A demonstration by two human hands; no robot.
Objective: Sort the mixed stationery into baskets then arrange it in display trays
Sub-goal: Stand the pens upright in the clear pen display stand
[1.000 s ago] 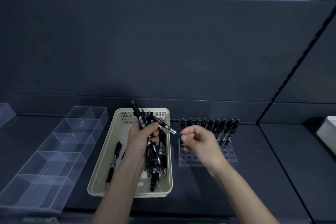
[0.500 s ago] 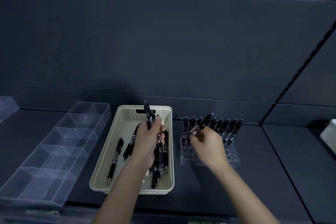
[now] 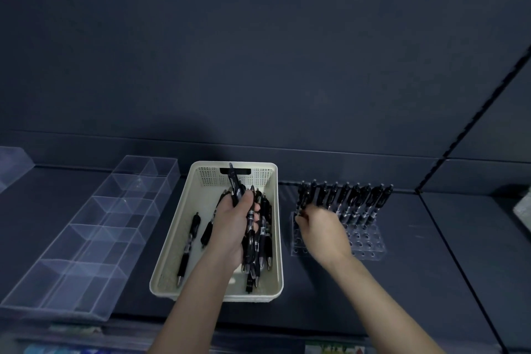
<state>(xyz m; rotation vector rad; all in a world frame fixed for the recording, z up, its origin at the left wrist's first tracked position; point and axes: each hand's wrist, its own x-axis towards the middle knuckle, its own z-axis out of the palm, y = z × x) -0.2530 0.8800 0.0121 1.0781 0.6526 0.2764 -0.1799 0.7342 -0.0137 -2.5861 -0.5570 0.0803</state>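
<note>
In the cream basket point(image 3: 207, 181): loose black pens point(image 3: 189, 241); the left hand point(image 3: 232, 227) above it, fingers wrapped round a bundle of pens point(image 3: 258, 238).
Right hand point(image 3: 321, 224): fingers pinched, somewhat blurred, on one pen point(image 3: 301, 200) at the left end of the clear display tray point(image 3: 373, 253).
Pen axis: near upright, leaning back like the standing row point(image 3: 353, 198).
Key relation: empty holes point(image 3: 362, 245) lie just in front of the right fingers; the right hand is nearer, the bundle just to its left.

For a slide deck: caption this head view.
Left hand grips pens over basket; right hand slots a pen into clear rack.
</note>
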